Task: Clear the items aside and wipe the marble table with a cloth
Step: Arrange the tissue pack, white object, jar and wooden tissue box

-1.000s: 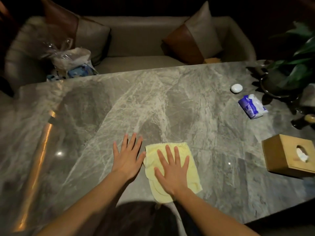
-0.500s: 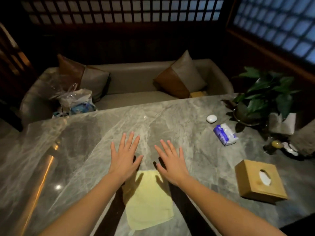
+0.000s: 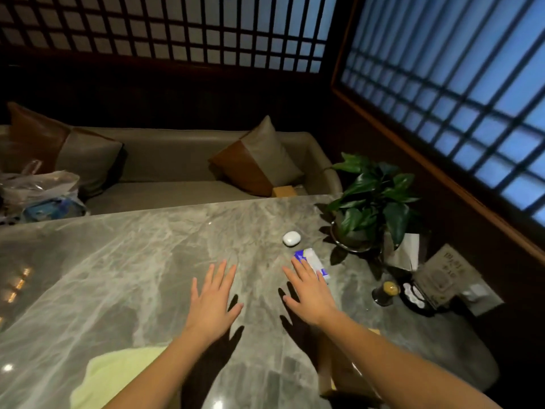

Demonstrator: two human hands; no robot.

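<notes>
Your yellow cloth (image 3: 118, 376) lies flat and limp at the near edge of the marble worktop (image 3: 118, 276), partly under your left forearm; neither hand touches it. Judged by its slack folds it is soft and light: pinch it at a corner or bunch it from the middle, and it should slide easily on the polished stone.

Your left hand (image 3: 211, 302) hovers over bare marble near the middle, fingers spread wide, holding nothing. Your right hand (image 3: 309, 296) reaches toward the right side, fingers likewise spread and empty, their tips over the blue-and-white tissue packet (image 3: 314, 261); whether they touch it you cannot tell. That packet looks light and crushable, best taken across its short sides. Just beyond it sits a small white case (image 3: 291, 239), smooth and rounded, likely slippery.

Crowding the far right corner stand a potted plant (image 3: 371, 199), a white folded paper (image 3: 405, 252), a dark glass (image 3: 385, 292) and a standing card (image 3: 445, 276). A wooden box (image 3: 336, 376) lies mostly hidden under your right forearm at the right edge. The glass is the tip-over hazard there.
</notes>
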